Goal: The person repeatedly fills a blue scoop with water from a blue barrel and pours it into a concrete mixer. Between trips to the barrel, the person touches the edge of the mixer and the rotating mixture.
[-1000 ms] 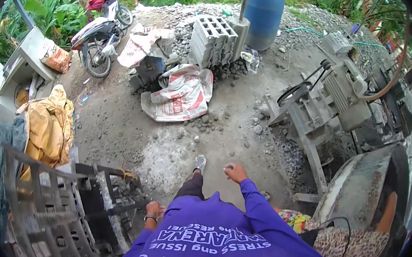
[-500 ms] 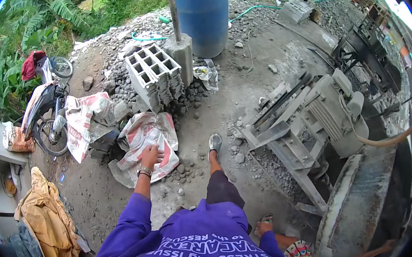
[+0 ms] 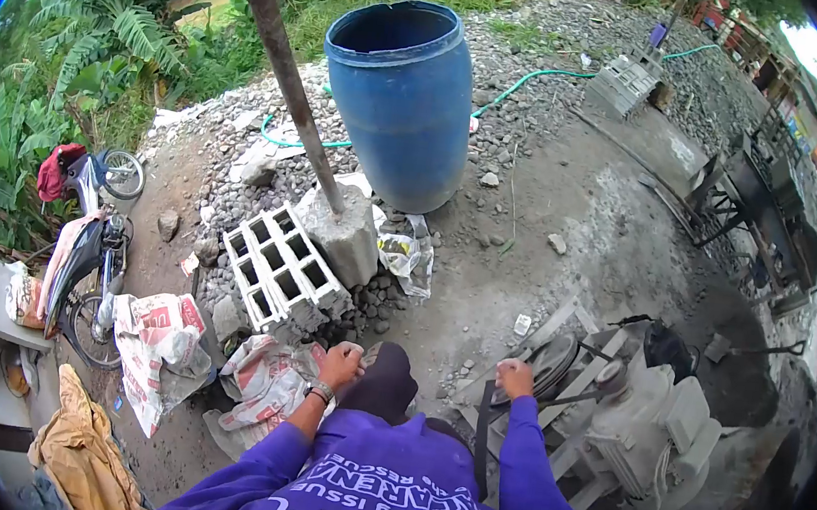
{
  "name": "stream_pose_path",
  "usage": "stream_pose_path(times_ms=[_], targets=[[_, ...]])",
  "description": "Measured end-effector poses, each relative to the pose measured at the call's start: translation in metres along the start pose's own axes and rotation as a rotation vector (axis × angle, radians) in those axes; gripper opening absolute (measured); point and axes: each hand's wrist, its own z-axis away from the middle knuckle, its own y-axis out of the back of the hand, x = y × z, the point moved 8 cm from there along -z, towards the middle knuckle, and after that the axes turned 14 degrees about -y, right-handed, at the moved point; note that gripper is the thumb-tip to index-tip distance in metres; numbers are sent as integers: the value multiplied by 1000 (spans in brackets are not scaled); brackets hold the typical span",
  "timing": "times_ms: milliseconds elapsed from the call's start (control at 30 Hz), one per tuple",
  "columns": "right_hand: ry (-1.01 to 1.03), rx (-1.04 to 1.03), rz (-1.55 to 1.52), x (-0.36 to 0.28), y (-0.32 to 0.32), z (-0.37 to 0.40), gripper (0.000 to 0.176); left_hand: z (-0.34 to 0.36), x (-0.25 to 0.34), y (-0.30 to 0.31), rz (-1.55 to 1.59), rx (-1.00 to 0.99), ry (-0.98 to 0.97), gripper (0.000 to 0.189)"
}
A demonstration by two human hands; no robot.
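Note:
My left hand (image 3: 341,365) is in front of my body with its fingers curled in and nothing showing in them. It is just above and beside a crumpled white-and-red sack (image 3: 268,380) on the ground. My right hand (image 3: 515,378), also closed, is above the near side of a dusty machine with a belt and pulley (image 3: 557,358). A dark strip (image 3: 482,432) hangs close to its left. What the right fingers hold, if anything, is hidden.
Stacked hollow concrete blocks (image 3: 278,266) stand ahead, against a concrete footing (image 3: 343,233) with a leaning pole (image 3: 284,63). Behind is a blue drum (image 3: 398,115). A motorcycle (image 3: 94,262) is parked left. Another sack (image 3: 154,353), a tan cloth (image 3: 84,450) and a shovel (image 3: 767,349) lie around.
My view has tilted up and moved forward, so drum and blocks appear closer. My left hand has drawn in and curled. My right hand has risen out beside the machine; the nearby person has left view.

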Motion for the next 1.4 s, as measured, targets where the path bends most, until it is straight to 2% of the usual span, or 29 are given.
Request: stream_pose_path(times_ms=[33, 67, 100, 133, 233, 300, 400, 467, 567, 600, 633, 700, 833, 933, 1033, 1067, 1100, 1133, 1167, 1233, 1267, 1333, 1400], targets=[[53, -17, -34, -45, -4, -34, 27, -27, 21, 1, 14, 22, -4, 27], [68, -27, -19, -83, -7, -64, 27, -55, 50, 12, 65, 140, -113, 26], [168, -34, -60, -139, -10, -74, 29, -80, 80, 24, 116, 257, -221, 26], [270, -41, -98, -191, -12, -78, 31, -104, 112, 42, 171, 387, -288, 29], [362, -99, -21, -300, -28, -103, 33, -157, 213, 119, 318, 861, -531, 29], [360, -139, 12, -349, -38, -131, 31, -175, 291, 166, 134, 1064, -733, 41], [299, -216, -2, -405, -44, -159, 29, -199, 392, 195, 160, 1205, -875, 58], [337, -201, 15, -469, -34, -164, 28, -222, 433, 204, 224, 1178, -1049, 63], [371, -80, -37, -564, -5, -172, 27, -262, 468, 191, 479, 1172, -1027, 64], [408, -60, -33, -601, 0, -173, 25, -271, 448, 200, 369, 1249, -1090, 68], [444, -43, -27, -638, 3, -173, 24, -263, 460, 196, 253, 1451, -982, 75], [589, -77, 4, -718, -6, -173, 24, -260, 466, 193, 126, 1395, -942, 82], [849, -301, 213, -871, -83, -165, 21, -258, 466, 192, 119, 1565, -831, 85], [1080, -388, 727, -955, -187, -167, 27, -256, 461, 192, 147, 1601, -812, 83], [1374, -298, 1226, -992, -299, -251, 34, -253, 455, 193, 154, 1672, -802, 76], [1413, -323, 1238, -997, -324, -281, 34, -255, 456, 193, 272, 1661, -861, 72], [1451, -260, 1472, -996, -351, -316, 34, -256, 455, 191, 388, 1651, -920, 69], [1481, -185, 1706, -994, -374, -348, 35, -252, 457, 192, 213, 1676, -868, 69], [1519, -217, 1722, -992, -389, -369, 35, -250, 450, 195, 191, 1674, -883, 70], [1767, -328, 1894, -967, -403, -395, 35, -251, 455, 193, 254, 1656, -944, 70], [1772, -364, 1900, -960, -415, -407, 35, -249, 457, 193, 241, 1671, -919, 70], [1518, -576, 2038, -925, -433, -422, 33, -253, 454, 193, 372, 1615, -976, 67], [1553, -839, 1946, -917, -430, -383, 30, -252, 447, 194, 339, 1626, -933, 68]])
